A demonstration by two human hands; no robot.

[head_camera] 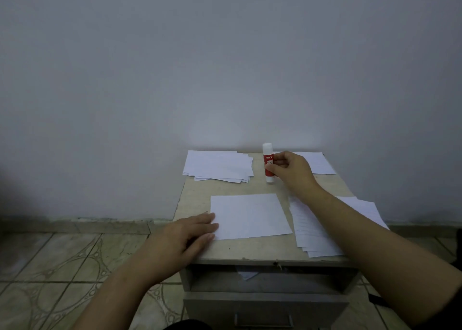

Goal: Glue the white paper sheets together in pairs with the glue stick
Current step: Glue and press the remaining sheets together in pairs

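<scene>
While the grey wall point(225, 54) fills the upper frame and the tiled floor point(62, 259) the lower left, the work sits on a small bench point(197, 197) at lower centre-right. Three lots of white paper lie around its edges: a loose pile point(217, 166) at the back left, a fanned stack point(312, 232) at the right under the forearm, and a few sheets point(317, 163) at the back right. One single sheet point(250, 216) lies flat in the middle. Of the two hands, well apart, the left hand point(190, 234) rests with straight fingers on that sheet's left edge, and the right hand point(291, 167) pinches the upright glue stick point(268, 163), cap on, at the back centre. To do this step well, the person would likely keep the sheet pinned, uncap the stick, and spread glue evenly to the edges.
</scene>
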